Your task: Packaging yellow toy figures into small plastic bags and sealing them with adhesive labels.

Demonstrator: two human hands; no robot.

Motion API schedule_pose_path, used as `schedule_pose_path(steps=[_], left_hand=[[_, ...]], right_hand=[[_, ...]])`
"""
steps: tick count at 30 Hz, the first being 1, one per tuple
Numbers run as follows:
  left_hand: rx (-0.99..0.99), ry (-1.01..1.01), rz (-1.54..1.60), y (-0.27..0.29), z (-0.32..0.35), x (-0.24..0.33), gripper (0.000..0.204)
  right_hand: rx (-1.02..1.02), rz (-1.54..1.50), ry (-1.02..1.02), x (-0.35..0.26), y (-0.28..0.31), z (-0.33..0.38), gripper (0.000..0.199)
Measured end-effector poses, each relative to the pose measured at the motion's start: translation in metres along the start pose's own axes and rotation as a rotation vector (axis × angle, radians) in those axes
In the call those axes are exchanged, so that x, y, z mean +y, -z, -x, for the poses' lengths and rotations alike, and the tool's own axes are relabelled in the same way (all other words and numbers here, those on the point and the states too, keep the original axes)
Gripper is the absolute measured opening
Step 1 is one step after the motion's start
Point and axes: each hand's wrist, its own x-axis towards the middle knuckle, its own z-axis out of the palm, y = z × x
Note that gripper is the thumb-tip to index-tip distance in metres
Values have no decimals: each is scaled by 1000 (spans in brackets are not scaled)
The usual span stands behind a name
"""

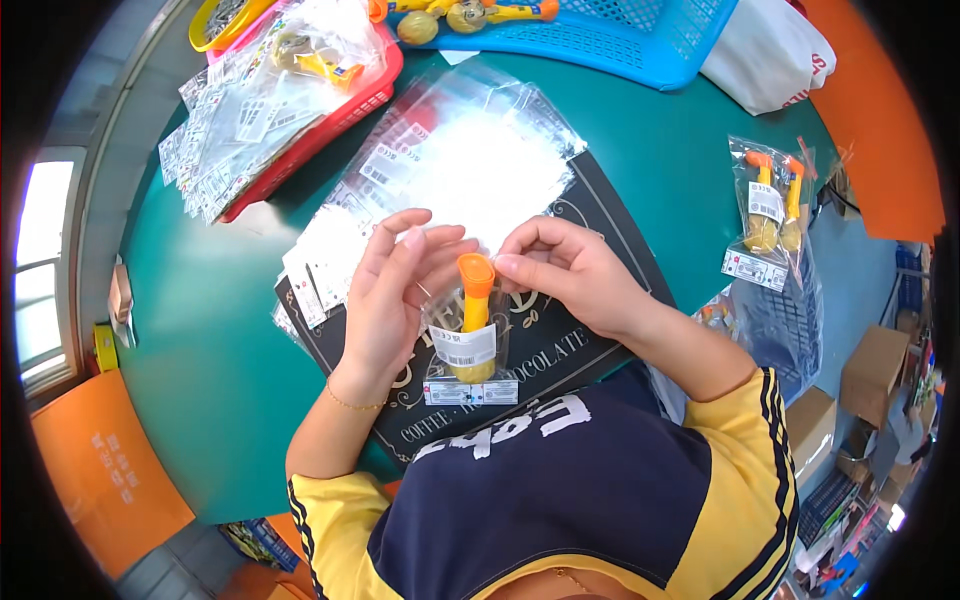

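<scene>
My left hand (395,290) and my right hand (565,268) both pinch the top of a small clear plastic bag (465,350). Inside the bag stands an orange and yellow toy (475,300), upright, its orange end sticking out at the top between my fingertips. The bag carries a white label and rests over a black printed board (560,350) on the green table (220,330). A stack of empty clear bags (450,170) lies just beyond my hands.
A red basket (340,110) with loose bags sits far left, a blue basket (620,35) with more toys at the back. Packed bags with toys (768,210) lie at the right table edge. Cardboard boxes (870,370) stand on the floor right.
</scene>
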Motion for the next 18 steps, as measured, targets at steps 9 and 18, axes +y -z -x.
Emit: schedule_pose_path(steps=[9, 18], left_hand=[[77, 1, -394, 18, 6, -12, 13], [29, -126, -397, 23, 9, -23, 10]], right_hand=[[61, -164, 70, 19, -10, 1, 11], [15, -256, 171, 27, -18, 10, 16]])
